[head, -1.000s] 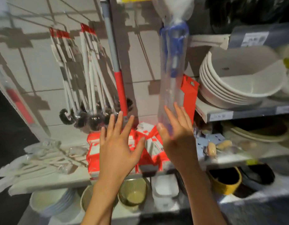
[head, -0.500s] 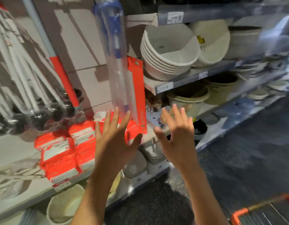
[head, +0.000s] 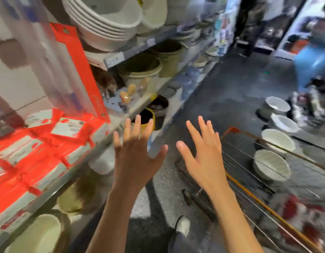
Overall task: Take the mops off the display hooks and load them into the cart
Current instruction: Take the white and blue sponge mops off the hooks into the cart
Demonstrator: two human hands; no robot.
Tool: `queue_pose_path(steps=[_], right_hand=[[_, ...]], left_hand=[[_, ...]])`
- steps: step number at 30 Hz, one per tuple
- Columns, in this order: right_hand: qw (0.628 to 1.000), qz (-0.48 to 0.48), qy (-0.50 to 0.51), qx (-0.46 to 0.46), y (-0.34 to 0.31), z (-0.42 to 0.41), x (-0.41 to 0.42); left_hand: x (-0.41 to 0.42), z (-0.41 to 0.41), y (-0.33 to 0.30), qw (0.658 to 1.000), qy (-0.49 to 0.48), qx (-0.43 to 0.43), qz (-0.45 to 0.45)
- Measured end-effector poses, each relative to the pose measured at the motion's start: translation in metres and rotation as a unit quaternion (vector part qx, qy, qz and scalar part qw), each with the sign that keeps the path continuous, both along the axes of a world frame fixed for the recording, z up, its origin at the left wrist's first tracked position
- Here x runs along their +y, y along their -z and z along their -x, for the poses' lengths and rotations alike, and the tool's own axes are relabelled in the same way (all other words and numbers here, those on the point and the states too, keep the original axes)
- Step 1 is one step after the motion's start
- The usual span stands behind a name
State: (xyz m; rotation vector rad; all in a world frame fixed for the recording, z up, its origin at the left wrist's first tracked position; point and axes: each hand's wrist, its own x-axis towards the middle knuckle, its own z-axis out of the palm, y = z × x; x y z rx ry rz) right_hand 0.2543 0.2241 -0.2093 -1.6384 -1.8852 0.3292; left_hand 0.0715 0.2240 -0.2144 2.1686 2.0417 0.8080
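Note:
A mop in clear plastic wrap with an orange-red card behind it hangs at the upper left against the tiled wall. My left hand is raised in mid-air with fingers spread, holding nothing, to the right of and below the wrapped mop. My right hand is also spread and empty, held over the near corner of the wire cart with its orange rim at the lower right. Red and white items lie blurred inside the cart at the far lower right.
Stacked white basins and pots fill the shelves on the left. Red-and-white packs lie on the lower shelf. White bowls sit on the floor beyond the cart. A person in blue stands at the right.
The view has swung right, away from the hook wall toward the aisle and cart. Both hands stayed spread and empty and now sit clear of the wrapped mop.

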Motion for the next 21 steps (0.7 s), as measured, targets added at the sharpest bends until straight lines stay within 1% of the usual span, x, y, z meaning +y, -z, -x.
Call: queue_pose_path(steps=[2,5,8,13,17,21], right_hand=[[0.999,0.007,0.043,-0.003,0.002,-0.025,-0.022],[0.995,0.01,0.096,0.004,-0.001,-0.063,-0.051],[0.99,0.002,0.137,0.017,-0.004,-0.097,-0.075],[0.985,0.004,0.171,0.039,-0.004,-0.161,-0.11],[0.979,0.006,0.201,0.038,-0.004,-0.231,-0.143],[0.971,0.018,0.235,0.039,0.004,-0.306,-0.177]], left_hand=[[-0.007,-0.026,0.002,0.999,0.039,-0.01,0.011],[-0.017,-0.066,0.005,0.993,0.109,-0.041,-0.012],[-0.026,-0.103,0.005,0.988,0.142,-0.047,-0.03],[-0.045,-0.174,-0.008,0.979,0.197,-0.024,0.05],[-0.068,-0.25,-0.011,0.97,0.228,-0.026,0.075],[-0.091,-0.328,0.0,0.965,0.246,-0.026,0.09]])
